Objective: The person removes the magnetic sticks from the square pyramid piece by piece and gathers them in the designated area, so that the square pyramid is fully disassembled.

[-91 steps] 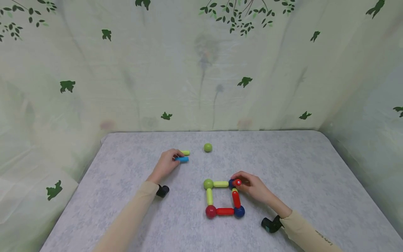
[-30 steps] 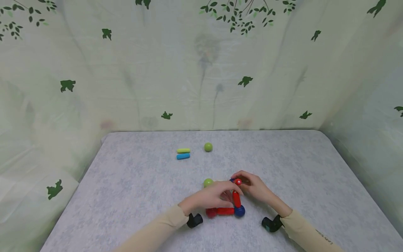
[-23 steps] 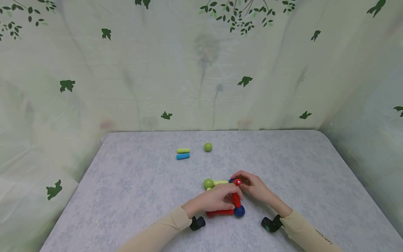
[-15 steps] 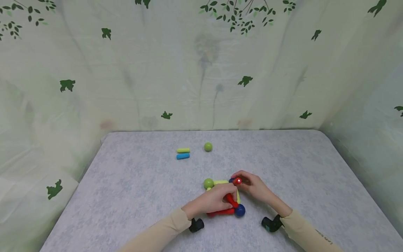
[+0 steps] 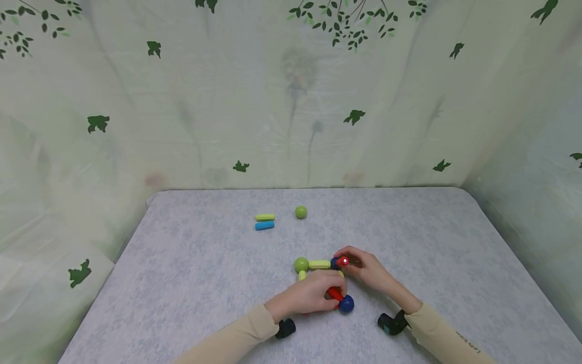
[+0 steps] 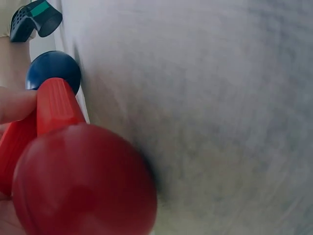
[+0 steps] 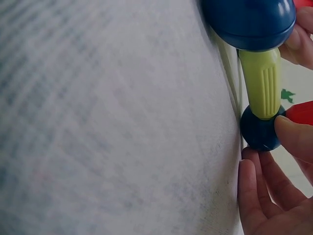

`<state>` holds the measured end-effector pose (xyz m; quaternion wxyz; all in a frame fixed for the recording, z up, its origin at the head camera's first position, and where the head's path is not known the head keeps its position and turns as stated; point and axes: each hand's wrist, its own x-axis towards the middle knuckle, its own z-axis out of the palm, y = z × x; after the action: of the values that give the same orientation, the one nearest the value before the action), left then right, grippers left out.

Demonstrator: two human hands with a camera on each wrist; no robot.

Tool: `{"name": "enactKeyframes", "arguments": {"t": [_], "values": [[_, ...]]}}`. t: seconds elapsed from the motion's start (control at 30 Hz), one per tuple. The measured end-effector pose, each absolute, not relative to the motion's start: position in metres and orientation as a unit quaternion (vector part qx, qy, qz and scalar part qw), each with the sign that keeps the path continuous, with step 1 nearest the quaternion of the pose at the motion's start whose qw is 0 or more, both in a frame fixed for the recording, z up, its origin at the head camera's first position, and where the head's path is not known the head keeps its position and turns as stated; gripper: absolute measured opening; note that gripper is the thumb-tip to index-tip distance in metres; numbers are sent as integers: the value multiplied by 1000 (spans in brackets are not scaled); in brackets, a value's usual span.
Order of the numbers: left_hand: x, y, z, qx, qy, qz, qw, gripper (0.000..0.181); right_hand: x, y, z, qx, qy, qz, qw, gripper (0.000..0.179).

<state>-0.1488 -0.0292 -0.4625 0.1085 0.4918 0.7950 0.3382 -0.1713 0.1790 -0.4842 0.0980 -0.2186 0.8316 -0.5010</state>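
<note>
A square of magnetic rods and balls lies on the table. My left hand (image 5: 309,293) pinches a red rod (image 5: 335,294), which tilts up from the near-right blue ball (image 5: 346,304). My right hand (image 5: 366,270) grips the far-right blue ball (image 7: 261,132), from which another red rod (image 5: 343,261) points up. A yellow-green rod (image 7: 261,83) joins the two blue balls. At the far-left corner is a green ball (image 5: 301,265) with a yellow-green rod (image 5: 319,264) to its right. The near-left red ball (image 6: 85,181) and the bottom red rod (image 6: 57,105) are mostly hidden by my left hand in the head view.
Beyond the square lie a loose yellow-green rod (image 5: 265,217), a blue rod (image 5: 264,226) and a green ball (image 5: 301,212). The grey table (image 5: 191,242) ends at a leaf-patterned cloth (image 5: 273,101) behind and at the sides.
My left hand has left the loose blue rod, come to the square and taken the near-right standing red rod, now tilted leftward. My right hand has stayed on the far-right blue ball.
</note>
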Motion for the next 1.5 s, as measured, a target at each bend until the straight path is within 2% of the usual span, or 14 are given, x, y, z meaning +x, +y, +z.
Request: {"name": "enactKeyframes", "arguments": {"t": [0.5, 0.77, 1.07, 1.3, 1.5], "values": [[-148, -28, -465, 497, 789, 346, 108, 22, -170, 178, -484, -215, 826, -511, 106, 23], [-150, -34, -460, 491, 797, 340, 87, 12, -171, 178, -484, -219, 827, -508, 103, 24], [-155, -60, -449, 411, 792, 434, 123, 20, -166, 175, -474, -214, 835, -497, 101, 25], [-167, -82, -442, 382, 815, 434, 44, 25, -170, 177, -482, -202, 836, -498, 109, 26], [-184, -104, -442, 311, 857, 410, -24, 27, -171, 177, -483, -194, 836, -500, 114, 25]]}}
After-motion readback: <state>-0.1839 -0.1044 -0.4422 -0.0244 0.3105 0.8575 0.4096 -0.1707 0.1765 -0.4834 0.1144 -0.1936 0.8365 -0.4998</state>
